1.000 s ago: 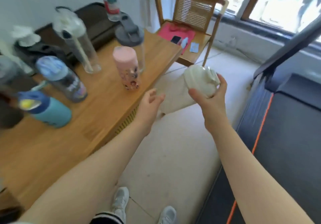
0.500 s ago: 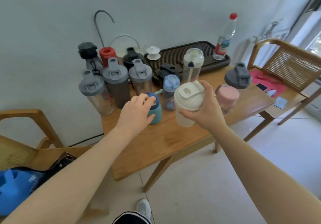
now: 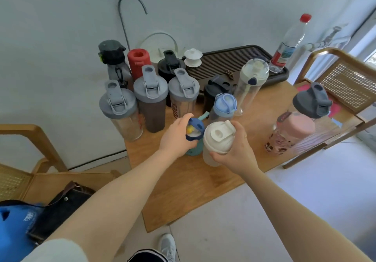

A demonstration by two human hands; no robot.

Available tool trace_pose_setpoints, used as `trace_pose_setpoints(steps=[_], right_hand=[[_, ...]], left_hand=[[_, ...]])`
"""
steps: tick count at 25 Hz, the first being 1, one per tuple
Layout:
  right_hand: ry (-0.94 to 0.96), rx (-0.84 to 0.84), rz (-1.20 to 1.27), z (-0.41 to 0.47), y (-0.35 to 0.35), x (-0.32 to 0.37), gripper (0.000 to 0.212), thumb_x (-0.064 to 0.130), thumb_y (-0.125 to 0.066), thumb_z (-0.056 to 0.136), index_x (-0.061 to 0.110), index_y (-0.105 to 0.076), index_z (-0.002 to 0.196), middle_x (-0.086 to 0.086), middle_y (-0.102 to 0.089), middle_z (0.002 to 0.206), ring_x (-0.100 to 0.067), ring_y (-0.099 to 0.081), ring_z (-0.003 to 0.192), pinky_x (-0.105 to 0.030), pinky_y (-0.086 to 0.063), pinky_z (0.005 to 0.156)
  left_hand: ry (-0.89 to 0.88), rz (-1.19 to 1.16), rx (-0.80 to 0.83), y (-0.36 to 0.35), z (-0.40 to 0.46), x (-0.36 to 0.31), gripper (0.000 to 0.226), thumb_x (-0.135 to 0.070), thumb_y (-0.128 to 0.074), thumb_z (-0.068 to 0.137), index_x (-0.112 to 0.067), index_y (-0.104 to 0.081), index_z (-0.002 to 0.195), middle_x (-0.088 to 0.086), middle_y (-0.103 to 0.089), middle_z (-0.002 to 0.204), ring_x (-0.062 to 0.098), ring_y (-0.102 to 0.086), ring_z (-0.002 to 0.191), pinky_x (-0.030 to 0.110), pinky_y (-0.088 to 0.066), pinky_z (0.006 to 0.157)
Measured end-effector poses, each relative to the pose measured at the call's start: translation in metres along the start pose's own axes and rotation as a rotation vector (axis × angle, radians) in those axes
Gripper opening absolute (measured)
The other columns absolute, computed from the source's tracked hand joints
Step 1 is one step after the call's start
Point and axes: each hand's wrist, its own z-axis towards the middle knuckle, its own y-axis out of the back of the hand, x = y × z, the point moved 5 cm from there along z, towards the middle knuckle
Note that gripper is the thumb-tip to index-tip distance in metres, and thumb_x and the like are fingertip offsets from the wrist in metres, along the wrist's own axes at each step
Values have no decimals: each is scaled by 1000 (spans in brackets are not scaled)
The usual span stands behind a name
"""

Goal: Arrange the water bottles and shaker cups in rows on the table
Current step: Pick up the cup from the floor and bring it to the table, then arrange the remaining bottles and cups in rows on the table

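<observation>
My right hand [image 3: 236, 148] grips a cream shaker cup [image 3: 216, 139] just above the wooden table [image 3: 195, 182]. My left hand [image 3: 177, 137] is wrapped around a small teal bottle with a dark blue lid [image 3: 195, 131], which stands on the table beside the cream cup. Three grey-lidded shakers [image 3: 150, 97] stand in a row at the left, with a dark bottle [image 3: 113, 58], a red bottle [image 3: 139, 60] and a black bottle [image 3: 169, 64] behind them. A light blue lidded bottle [image 3: 223, 105], a tall clear bottle [image 3: 249, 82], a pink bottle [image 3: 291, 133] and a dark-lidded shaker [image 3: 311, 101] stand to the right.
A black tea tray [image 3: 230, 62] lies at the table's back with a white lidded cup [image 3: 192, 57] and a red-capped plastic bottle [image 3: 289, 44] on it. Wooden cane chairs stand at right [image 3: 345, 82] and left [image 3: 24, 160]. A blue and black bag [image 3: 30, 219] lies lower left.
The view swung from the floor and chair to the table. My right hand carried the cream shaker over the table and lowered it; my left hand closed on the teal bottle.
</observation>
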Motion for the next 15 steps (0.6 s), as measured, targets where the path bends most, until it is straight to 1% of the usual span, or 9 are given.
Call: trace_pose_setpoints(steps=[2,4,6,8,10,11,13,14,15], right_hand=[[16,0,-3,5,-9,7,95,27,-81,62,21,-23,136,0,-35,137,-10,-44,111,-30,-41,83],[49,10,-22,10,-19,16,96,27,-81,62,19,-23,137,-1,-35,138,-16,-44,119,-32,-43,85],[80,20,-44,17,-29,24,96,28,-81,62,18,-22,138,-2,-35,139,-19,-41,124,-36,-44,91],[95,45,-55,22,-35,30,98,31,-80,63,18,-20,140,-3,-33,140,-21,-38,127,-42,-43,97],[109,80,-107,23,-33,30,102,39,-79,62,18,-19,141,-5,-30,143,-24,-33,131,-43,-39,103],[135,83,-166,22,-27,31,102,47,-76,61,17,-21,142,-6,-30,145,-25,-30,133,-40,-35,106],[243,18,-275,22,-4,37,94,61,-61,65,12,-30,139,-10,-34,146,-27,-30,134,-31,-26,106],[289,-49,-285,27,13,40,85,60,-55,70,9,-36,136,-12,-38,143,-28,-33,133,-29,-25,105],[312,-132,-269,37,32,41,74,54,-53,75,7,-41,131,-14,-43,140,-29,-36,132,-29,-26,104]], left_hand=[[-13,6,-27,10,-12,19,75,-23,-71,68,-22,-34,133,5,-48,130,25,-50,113,36,-47,81],[7,-8,-74,19,-25,36,74,-23,-72,66,-20,-36,130,6,-49,125,27,-50,110,37,-47,82],[33,-16,-114,26,-29,46,73,-22,-72,67,-19,-36,130,7,-48,122,28,-49,109,37,-46,82],[37,-13,-98,29,-27,49,72,-23,-72,69,-19,-34,131,7,-47,123,28,-47,112,37,-44,83],[18,-5,-53,30,-24,46,75,-27,-73,71,-19,-31,133,7,-43,128,28,-43,118,35,-41,88],[-3,4,-45,32,-24,42,77,-31,-72,72,-17,-29,135,7,-41,131,27,-40,122,34,-38,93],[-113,44,-120,41,-24,24,75,-38,-66,76,-14,-30,136,6,-39,136,23,-34,128,32,-32,101],[-187,62,-183,47,-22,9,68,-41,-60,78,-13,-34,135,6,-41,136,21,-34,128,29,-29,102],[-250,64,-230,53,-20,-7,62,-41,-53,78,-13,-38,132,6,-44,134,18,-34,126,25,-27,102]])
